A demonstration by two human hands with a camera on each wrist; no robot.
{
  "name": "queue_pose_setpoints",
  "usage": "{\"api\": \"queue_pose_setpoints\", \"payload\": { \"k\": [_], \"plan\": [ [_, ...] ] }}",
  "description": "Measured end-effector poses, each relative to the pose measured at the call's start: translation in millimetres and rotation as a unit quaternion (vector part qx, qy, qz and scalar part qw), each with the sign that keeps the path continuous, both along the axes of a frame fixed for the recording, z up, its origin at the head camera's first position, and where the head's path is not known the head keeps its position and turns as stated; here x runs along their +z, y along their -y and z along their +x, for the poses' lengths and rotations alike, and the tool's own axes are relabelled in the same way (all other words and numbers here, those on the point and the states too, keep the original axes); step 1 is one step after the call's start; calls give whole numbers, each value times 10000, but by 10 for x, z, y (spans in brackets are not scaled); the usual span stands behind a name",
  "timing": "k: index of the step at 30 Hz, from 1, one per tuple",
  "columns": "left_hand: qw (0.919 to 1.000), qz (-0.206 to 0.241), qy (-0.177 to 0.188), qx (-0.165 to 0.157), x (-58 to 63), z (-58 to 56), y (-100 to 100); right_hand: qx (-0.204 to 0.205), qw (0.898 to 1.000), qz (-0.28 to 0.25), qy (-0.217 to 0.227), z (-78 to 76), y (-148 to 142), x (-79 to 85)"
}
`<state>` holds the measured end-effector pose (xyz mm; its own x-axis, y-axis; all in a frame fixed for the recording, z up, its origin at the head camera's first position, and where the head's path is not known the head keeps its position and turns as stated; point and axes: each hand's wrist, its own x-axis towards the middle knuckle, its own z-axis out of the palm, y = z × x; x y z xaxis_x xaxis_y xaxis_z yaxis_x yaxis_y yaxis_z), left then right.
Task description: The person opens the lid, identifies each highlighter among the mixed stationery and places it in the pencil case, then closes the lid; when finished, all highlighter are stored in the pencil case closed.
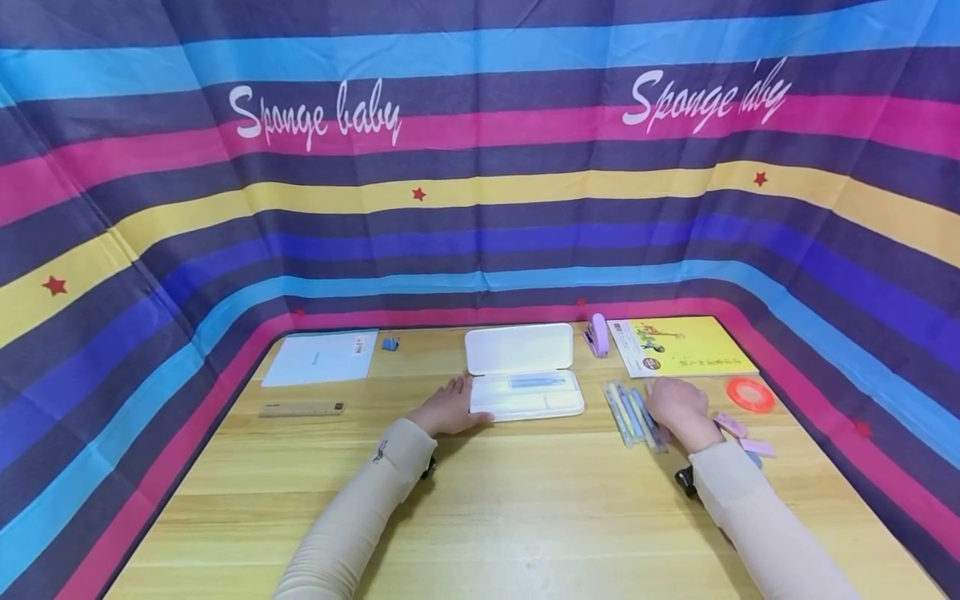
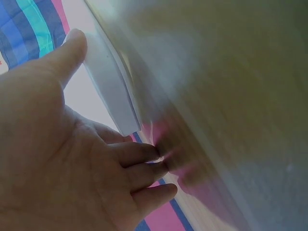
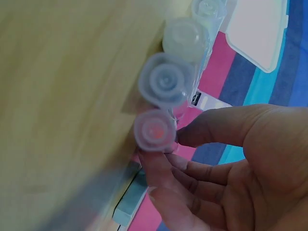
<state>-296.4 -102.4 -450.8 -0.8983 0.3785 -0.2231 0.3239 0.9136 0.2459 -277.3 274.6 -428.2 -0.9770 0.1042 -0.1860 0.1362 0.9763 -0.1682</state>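
A white pencil case (image 1: 527, 414) lies with its lid (image 1: 519, 348) raised, and a blue pen (image 1: 537, 381) rests inside. My left hand (image 1: 452, 408) is at the case's left end, thumb along the front edge and the other fingers extended around the left corner. In the left wrist view the thumb (image 2: 74, 45) touches the case's white wall (image 2: 113, 91). My right hand (image 1: 678, 408) pinches the rightmost pen (image 3: 155, 131) of a row between thumb and fingers. Several more translucent pens (image 1: 626, 414) lie side by side to its left; their round ends face the right wrist camera.
Pink erasers (image 1: 731, 425) and an orange-red tape ring (image 1: 750, 393) lie right of my right hand. Behind are a purple stapler (image 1: 597, 335) and a yellow book (image 1: 693, 346). At left are a pale booklet (image 1: 321, 358), a blue sharpener (image 1: 390, 343) and a ruler (image 1: 302, 408). Striped cloth (image 1: 480, 250) surrounds the table.
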Motion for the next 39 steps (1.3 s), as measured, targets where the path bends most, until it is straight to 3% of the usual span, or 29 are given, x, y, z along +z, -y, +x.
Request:
{"api": "queue_pose_setpoints", "payload": {
  "k": [13, 25, 29, 32, 35, 37, 39],
  "plan": [
    [9999, 109, 3, 87, 15, -2, 33, -465, 9984, -307, -109, -82, -9, 42],
    [9998, 173, -17, 75, -2, -5, 40, -607, 9957, -688, -141, -41, -56, 47],
    [9999, 129, -4, 50, -8, -12, 41, -567, 9962, -586, -293, -49, -52, 85],
    [9999, 116, 26, 58, -13, -22, 36, -429, 9968, -253, -620, -56, -5, 128],
    [9999, 98, 44, 40, -20, -31, 31, -114, 9917, 194, -1263, -37, 91, 158],
    [9999, 87, 57, 23, -23, -32, 27, 258, 9802, 522, -1895, -19, 172, 165],
    [10000, 52, 56, 17, -26, -31, 21, 690, 9586, 784, -2649, 2, 259, 174]
  ]
}}
